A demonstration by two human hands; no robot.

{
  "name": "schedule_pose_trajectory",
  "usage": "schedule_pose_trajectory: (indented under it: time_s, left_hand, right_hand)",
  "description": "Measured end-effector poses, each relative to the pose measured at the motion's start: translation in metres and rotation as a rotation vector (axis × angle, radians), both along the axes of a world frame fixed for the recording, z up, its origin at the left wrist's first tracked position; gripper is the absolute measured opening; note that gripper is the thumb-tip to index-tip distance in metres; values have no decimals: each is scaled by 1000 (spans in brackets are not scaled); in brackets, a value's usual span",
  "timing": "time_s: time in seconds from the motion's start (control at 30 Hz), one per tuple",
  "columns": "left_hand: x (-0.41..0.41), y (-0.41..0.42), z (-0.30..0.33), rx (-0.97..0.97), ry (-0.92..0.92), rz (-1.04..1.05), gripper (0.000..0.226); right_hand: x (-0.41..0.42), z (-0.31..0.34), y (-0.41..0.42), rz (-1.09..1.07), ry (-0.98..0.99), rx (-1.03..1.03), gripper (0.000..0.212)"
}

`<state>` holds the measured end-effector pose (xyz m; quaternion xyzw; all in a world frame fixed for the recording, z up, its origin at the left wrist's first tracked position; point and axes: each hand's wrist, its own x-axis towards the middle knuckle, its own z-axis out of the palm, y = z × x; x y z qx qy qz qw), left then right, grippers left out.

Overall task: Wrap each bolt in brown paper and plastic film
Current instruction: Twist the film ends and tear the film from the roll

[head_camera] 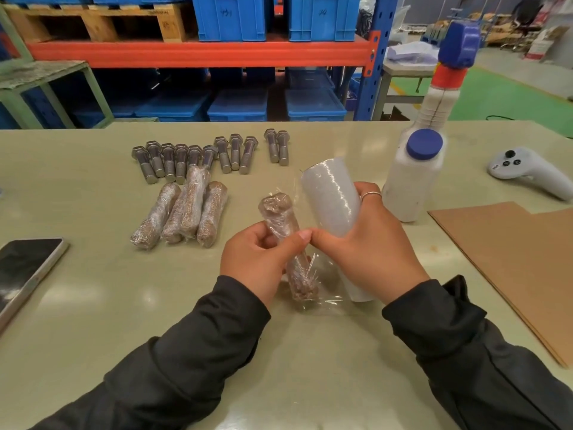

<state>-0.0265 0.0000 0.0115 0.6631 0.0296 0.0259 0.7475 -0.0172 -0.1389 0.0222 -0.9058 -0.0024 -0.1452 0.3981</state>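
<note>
Two hands work close in over the pale green counter (93, 305). The left hand (257, 265) curls its fingers round the middle of a bolt in brown paper (280, 218), film already clinging round it, the bundle tilted with its head end pointing away and its lower end near the counter. The right hand (369, 246) grips the roll of plastic film (331, 197), fingers wrapped round its far side, thumb reaching across to meet the left thumb at the bundle. A loose strip of film trails onto the counter below the bundle.

One phone (28, 268) lies at the left edge, screen up. One stack of brown paper sheets (511, 259) lies flat at the right.

Further out, three finished wrapped bolts (183, 212) lie side by side, touching, left of the hands. One white bottle with a blue cap (412, 178) stands just beyond the right hand, and a taller white bottle with a red-and-blue top (446, 85) stands behind it. One grey handheld controller (527, 172) rests at the far right.

Beyond the wrapped ones, eleven bare steel bolts (214, 155) lie in a row, heads away: six packed together, then three, then two apart at the right.

Behind the counter, blue crates (229, 17) sit on an orange-beamed rack.
</note>
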Motion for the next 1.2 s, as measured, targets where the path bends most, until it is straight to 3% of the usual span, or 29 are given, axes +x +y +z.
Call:
schedule_pose_trajectory:
  time_s: [0.13, 0.3, 0.8, 1.07, 1.2]
  left_hand:
    - [-12, 0, 16, 148, -217, -94, 27]
    - [-11, 6, 14, -99, -18, -142, 17]
    - [-7, 9, 23, -290, 64, -414, 19]
    - [-6, 17, 29, -278, 156, -586, 26]
    - [-3, 28, 33, -402, 249, -699, 30]
  right_hand:
    - [2, 2, -1, 5, 9, 9, 53]
    - [4, 4, 0, 20, 42, -39, 54]
    - [9, 9, -6, 114, 126, 84, 59]
    - [9, 10, -10, 145, 142, 89, 59]
    - [7, 12, -10, 175, 159, 79, 62]
